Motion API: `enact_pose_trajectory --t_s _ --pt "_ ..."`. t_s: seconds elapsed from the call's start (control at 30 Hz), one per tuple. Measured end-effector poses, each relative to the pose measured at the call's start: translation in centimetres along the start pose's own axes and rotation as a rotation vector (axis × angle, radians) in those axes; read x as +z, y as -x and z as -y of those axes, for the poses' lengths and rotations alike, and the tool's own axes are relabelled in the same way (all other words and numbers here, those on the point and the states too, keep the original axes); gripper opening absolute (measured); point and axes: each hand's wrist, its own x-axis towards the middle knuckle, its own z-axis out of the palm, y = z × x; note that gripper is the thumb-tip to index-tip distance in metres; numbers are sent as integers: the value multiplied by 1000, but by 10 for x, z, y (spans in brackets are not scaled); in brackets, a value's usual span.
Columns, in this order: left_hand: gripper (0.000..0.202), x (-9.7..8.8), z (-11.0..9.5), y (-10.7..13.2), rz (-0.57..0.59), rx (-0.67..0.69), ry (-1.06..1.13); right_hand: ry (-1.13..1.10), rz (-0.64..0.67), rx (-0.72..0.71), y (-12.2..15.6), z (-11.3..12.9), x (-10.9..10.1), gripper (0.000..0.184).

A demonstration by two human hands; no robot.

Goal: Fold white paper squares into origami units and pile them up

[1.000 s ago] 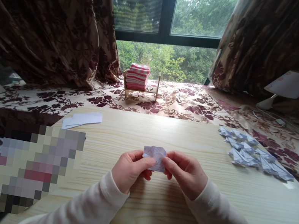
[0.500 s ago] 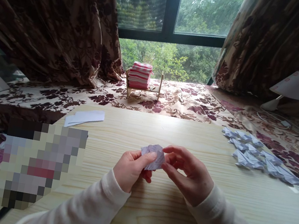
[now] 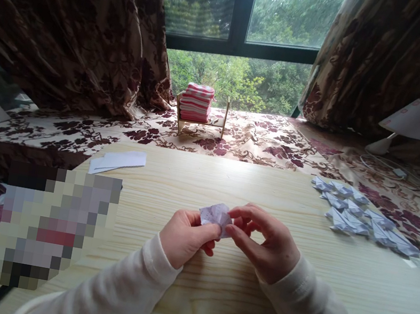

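A small piece of folded paper (image 3: 213,214), pale with a creased surface, is held up over the middle of the table. My left hand (image 3: 184,236) grips it from the left and below, thumb lying across its lower part. On the paper's right edge, my right hand (image 3: 268,244) pinches with thumb and index finger, the other fingers curled behind. The paper's underside is hidden by my left fingers. Toward the right back of the table lie several folded white paper pieces (image 3: 351,209) in rows.
Flat white paper strips (image 3: 122,160) overlap at the back left of the wooden table (image 3: 207,308). A blurred-out object (image 3: 56,230) lies at the left edge. Beyond are a small stand (image 3: 225,119) with pink-striped cloths (image 3: 195,103) and a lamp (image 3: 418,118).
My left thumb has slid lower on the folded paper, baring more of its face. The paper has tilted slightly, and my right fingers remain at its right edge.
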Motion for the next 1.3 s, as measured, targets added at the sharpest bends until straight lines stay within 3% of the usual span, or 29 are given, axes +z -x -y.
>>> enact_pose_trajectory --t_s 0.17,0.4,0.83,1.3 --pt "13 0 0 1 14 -17 -14 20 25 -47 -1 -1 -1 5" --pt "13 -1 -1 0 31 -41 -23 38 45 -152 -1 -1 -3 18" --pt "13 -1 -1 0 40 -30 -46 54 63 -166 0 0 -4 16" --pt "14 0 0 0 6 -23 2 337 101 -403 0 1 -11 19"
